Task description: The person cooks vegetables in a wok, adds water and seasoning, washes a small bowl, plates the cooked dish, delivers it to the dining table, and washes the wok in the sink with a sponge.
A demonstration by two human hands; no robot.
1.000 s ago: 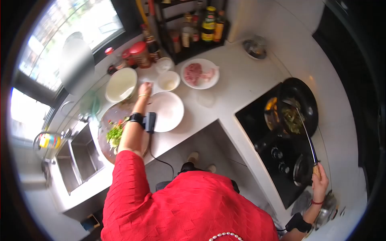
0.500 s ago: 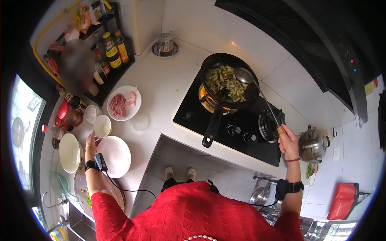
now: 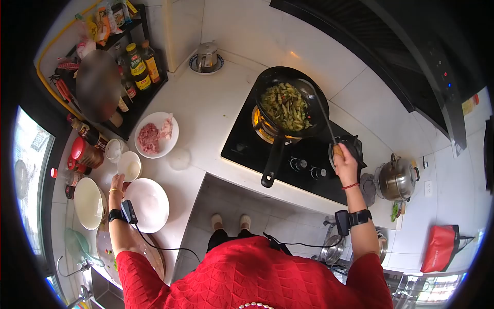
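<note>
My right hand (image 3: 346, 164) is closed round the wooden handle of a metal ladle (image 3: 320, 105), whose bowl rests in the black wok (image 3: 320, 126). Chopped green vegetables (image 3: 286, 107) lie in the wok, over a lit burner. On the left counter my left hand (image 3: 118, 184) is beside a small white bowl (image 3: 129, 166) and a large white bowl (image 3: 147, 205); whether its fingers grip the small bowl's rim is too small to tell. Behind them, a white plate (image 3: 172, 138) holds raw minced meat (image 3: 148, 138) and paler pieces.
A cream bowl (image 3: 90, 203), red-lidded jar (image 3: 86, 152) and round cutting board (image 3: 155, 252) are at the left. Sauce bottles (image 3: 138, 68) stand on a dark rack. A steel pot (image 3: 397, 180) sits right of the black stove (image 3: 239, 147); the range hood (image 3: 391, 56) hangs above.
The view has swung right toward the stove. Since the last earlier frame, my right hand has moved left and up with the ladle. My left hand remains near the small bowl.
</note>
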